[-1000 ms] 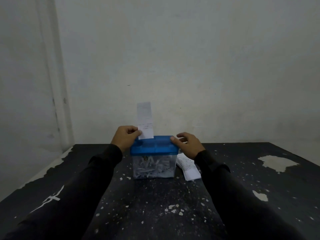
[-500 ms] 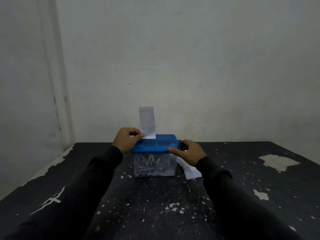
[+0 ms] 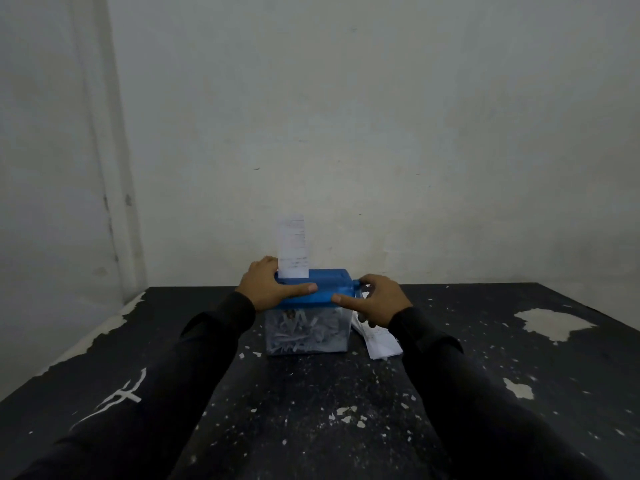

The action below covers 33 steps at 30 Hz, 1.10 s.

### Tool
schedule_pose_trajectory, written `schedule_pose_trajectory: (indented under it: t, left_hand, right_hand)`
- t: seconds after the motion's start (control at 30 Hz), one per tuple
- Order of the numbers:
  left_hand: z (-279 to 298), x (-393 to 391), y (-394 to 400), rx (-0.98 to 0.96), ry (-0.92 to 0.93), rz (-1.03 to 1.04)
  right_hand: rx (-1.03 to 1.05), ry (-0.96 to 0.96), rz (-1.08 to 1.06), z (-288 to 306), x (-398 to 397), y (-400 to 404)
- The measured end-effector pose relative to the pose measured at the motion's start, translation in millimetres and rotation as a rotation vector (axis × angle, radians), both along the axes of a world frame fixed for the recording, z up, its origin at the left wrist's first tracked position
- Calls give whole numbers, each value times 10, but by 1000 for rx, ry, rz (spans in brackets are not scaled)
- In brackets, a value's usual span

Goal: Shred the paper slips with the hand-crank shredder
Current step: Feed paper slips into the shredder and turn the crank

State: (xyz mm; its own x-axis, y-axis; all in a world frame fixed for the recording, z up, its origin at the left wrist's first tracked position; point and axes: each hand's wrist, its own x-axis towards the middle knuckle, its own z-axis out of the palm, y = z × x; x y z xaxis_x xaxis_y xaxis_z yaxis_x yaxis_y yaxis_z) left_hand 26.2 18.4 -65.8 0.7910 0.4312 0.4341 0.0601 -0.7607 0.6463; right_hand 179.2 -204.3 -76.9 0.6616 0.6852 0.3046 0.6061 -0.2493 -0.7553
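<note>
Both hands on the shredder, a slip upright in its slot.

The shredder (image 3: 306, 308) stands mid-desk (image 3: 311, 410), blue lid over a clear bin of shreds. The left hand (image 3: 268, 287) grips the lid's left end, thumb along the near edge. A slip (image 3: 293, 244) rises from the slot just right of that hand. The right hand (image 3: 377, 299) curls round the crank (image 3: 356, 285) at the lid's right end. More slips (image 3: 379, 342) lie right of the bin.
</note>
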Motion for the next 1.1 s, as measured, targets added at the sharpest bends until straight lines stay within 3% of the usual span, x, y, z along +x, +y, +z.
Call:
schedule_pose_trajectory:
  t: [0.1,0.2,0.37,0.63,0.77,0.97,1.1]
  left_hand:
    - [16,-10,-88,-138,28,-61]
    - [36,-22,-139,-194,11,-97]
    - [27,-23,-133,-210,-15,-110]
    - [-19,-15,-63,-203,-25,-116]
    - [-25,1,-27,-193,-15,-97]
    - [-9,4,-81,-198,-5,-82]
    - [-9,2,-44,-191,4,-67]
  right_hand:
    - [-51,-56,-31,-11,-37,-20]
    - [97,-3,-92,7,-73,2]
    - [572,458,-31,259,-31,1]
    - [446,310,-124,333,296,336]
    - [353,229,-233,127,383,477]
    - [80,159,-219,-429,384,322]
    - [140,54,-212,-582,88,25]
